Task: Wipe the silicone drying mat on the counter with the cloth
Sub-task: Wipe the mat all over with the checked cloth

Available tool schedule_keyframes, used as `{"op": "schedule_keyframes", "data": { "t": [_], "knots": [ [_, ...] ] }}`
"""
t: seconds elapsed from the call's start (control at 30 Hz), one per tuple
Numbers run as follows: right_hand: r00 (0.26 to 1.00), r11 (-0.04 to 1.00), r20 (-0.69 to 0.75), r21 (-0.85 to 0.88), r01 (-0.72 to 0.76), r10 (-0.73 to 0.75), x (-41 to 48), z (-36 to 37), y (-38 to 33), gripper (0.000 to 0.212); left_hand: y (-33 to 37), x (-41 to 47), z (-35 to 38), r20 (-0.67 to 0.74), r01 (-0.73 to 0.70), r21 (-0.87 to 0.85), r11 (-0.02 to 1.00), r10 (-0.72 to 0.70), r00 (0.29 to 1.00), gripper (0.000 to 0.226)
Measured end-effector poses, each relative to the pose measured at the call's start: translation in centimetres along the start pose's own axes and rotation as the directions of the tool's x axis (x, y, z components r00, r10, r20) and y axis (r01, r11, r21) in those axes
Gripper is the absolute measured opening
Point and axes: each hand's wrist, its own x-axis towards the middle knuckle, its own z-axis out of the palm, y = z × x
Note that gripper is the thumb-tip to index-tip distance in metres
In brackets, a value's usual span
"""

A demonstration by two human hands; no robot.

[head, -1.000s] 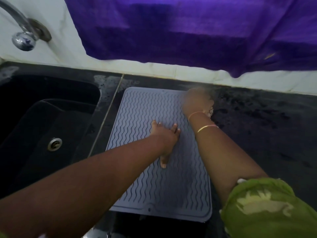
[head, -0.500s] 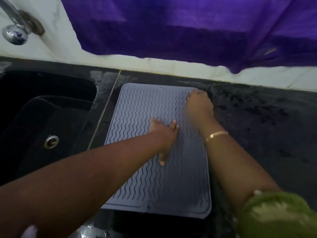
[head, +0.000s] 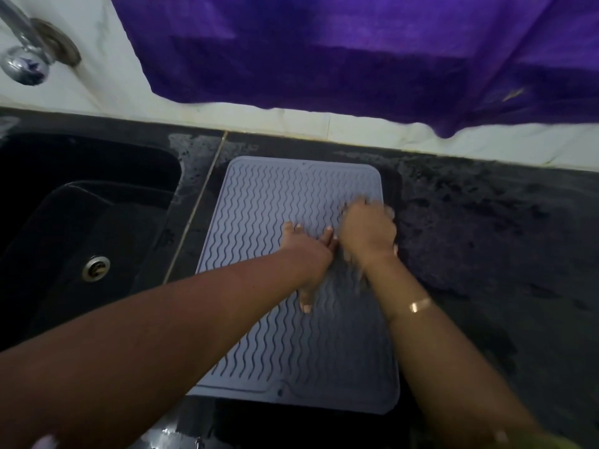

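Silicone drying mat [head: 259, 205], grey, ribbed, on dark counter [head: 486, 238]: left hand [head: 304, 251] pressing it flat, fingers straight and spread; right hand [head: 368, 231] just beside them, fingers curled on blurred pale cloth [head: 360, 199]; wiping judged midway, stretch nearer than the fingers probably outstanding.
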Motion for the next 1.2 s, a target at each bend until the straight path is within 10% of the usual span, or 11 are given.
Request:
{"op": "schedule_keyframes", "data": {
  "t": [0.2, 0.5, 0.87, 1.2],
  "knots": [
    [0.997, 0.999, 0.05, 0.01, 0.053, -0.054, 7.1, -1.3, -0.7, 0.046, -0.2, 0.2, 0.2, -0.005, -0.004, -0.018, 1.0, 0.003, 1.0, 0.139],
    [0.994, 0.998, 0.11, -0.059, -0.004, 0.011, -9.1, 0.6, 1.9, 0.061, -0.5, 0.2, 0.3, -0.03, -0.031, -0.045, 0.998, 0.03, 0.999, 0.138],
    [1.0, 1.0, 0.002, 0.008, 0.017, -0.017, 7.9, -1.6, -1.0, 0.045, -0.3, 0.6, 0.2, -0.012, -0.034, -0.02, 0.999, 0.034, 0.999, 0.141],
    [0.992, 0.998, 0.118, -0.048, 0.052, -0.046, -7.4, 0.3, 1.4, 0.042, -0.6, 0.3, 0.3, -0.065, -0.042, -0.074, 0.996, 0.037, 0.997, 0.14]
  ]
}}
